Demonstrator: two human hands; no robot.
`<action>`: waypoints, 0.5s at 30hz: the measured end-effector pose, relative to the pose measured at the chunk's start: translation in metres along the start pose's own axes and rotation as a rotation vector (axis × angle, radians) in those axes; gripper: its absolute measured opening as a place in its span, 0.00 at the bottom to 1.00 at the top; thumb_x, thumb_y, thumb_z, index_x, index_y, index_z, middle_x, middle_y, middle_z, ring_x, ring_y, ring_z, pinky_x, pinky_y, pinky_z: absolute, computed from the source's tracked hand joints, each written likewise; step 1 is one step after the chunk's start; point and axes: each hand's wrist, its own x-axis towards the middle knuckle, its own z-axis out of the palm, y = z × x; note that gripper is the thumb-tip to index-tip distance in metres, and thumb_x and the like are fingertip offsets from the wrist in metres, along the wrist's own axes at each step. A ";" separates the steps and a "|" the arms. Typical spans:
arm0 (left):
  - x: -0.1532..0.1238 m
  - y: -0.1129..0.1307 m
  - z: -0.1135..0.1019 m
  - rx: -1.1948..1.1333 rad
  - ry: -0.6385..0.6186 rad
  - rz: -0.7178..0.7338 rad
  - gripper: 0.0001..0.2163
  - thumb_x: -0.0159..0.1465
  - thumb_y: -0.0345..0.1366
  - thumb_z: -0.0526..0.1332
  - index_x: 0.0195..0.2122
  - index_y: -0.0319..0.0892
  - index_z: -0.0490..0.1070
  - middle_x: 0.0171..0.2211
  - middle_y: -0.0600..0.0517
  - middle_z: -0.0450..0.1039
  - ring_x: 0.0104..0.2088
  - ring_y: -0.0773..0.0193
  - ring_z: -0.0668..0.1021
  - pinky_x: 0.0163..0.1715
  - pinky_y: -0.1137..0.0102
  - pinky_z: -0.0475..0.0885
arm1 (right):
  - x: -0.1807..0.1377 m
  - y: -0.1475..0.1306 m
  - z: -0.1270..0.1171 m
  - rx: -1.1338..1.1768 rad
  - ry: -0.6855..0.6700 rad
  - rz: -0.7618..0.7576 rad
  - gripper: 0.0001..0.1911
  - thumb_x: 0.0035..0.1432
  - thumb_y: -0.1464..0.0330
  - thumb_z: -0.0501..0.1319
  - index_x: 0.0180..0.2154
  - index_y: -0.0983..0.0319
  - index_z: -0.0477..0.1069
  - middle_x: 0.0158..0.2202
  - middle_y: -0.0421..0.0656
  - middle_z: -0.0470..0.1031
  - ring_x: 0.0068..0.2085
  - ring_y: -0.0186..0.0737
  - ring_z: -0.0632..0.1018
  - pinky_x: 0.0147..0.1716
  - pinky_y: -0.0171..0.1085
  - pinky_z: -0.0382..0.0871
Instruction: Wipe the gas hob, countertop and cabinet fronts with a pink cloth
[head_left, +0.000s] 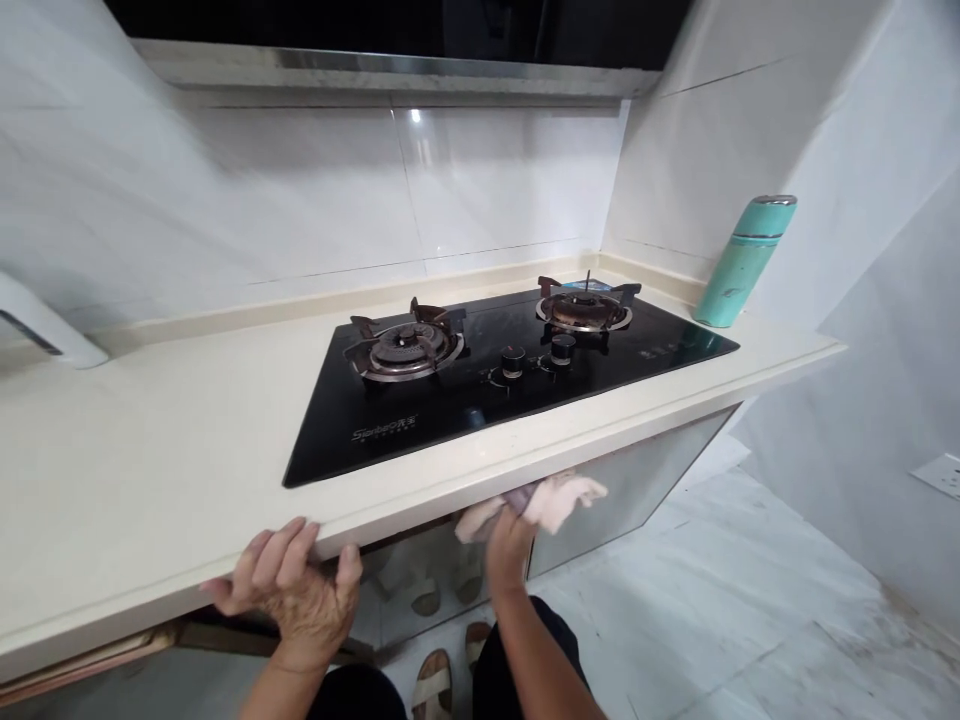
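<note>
My left hand (296,590) grips the front edge of the cream countertop (150,470), fingers curled over the lip and thumb up. My right hand (510,540) is below the counter edge, closed round a pale pink cloth (559,500) pressed against the grey cabinet front (637,480) under the hob. The fingers of the right hand are mostly hidden behind the cloth.
A black glass two-burner gas hob (480,390) with two knobs is set into the counter. A teal flask (742,262) stands at the right end by the wall. A white handle (45,330) juts in at the left. My sandalled feet (435,680) stand on the pale tiled floor.
</note>
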 end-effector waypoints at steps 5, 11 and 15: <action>0.003 0.012 -0.009 0.002 -0.086 -0.026 0.20 0.65 0.43 0.65 0.56 0.46 0.67 0.50 0.44 0.74 0.60 0.45 0.70 0.70 0.42 0.42 | -0.016 -0.014 -0.003 0.053 0.209 0.064 0.38 0.66 0.55 0.53 0.70 0.67 0.55 0.66 0.65 0.62 0.71 0.69 0.57 0.64 0.74 0.54; 0.011 0.032 -0.020 -0.001 -0.102 -0.054 0.20 0.66 0.38 0.64 0.59 0.43 0.68 0.51 0.42 0.77 0.62 0.47 0.70 0.71 0.47 0.39 | -0.003 -0.033 -0.003 0.072 0.178 0.019 0.31 0.68 0.61 0.47 0.67 0.70 0.58 0.65 0.65 0.63 0.71 0.63 0.55 0.68 0.68 0.48; 0.013 0.034 -0.026 -0.038 -0.122 -0.069 0.19 0.67 0.36 0.63 0.59 0.43 0.69 0.52 0.43 0.78 0.62 0.50 0.71 0.72 0.49 0.39 | -0.081 -0.065 0.039 0.084 0.056 -0.140 0.29 0.66 0.63 0.51 0.65 0.69 0.58 0.66 0.66 0.57 0.70 0.63 0.55 0.66 0.67 0.54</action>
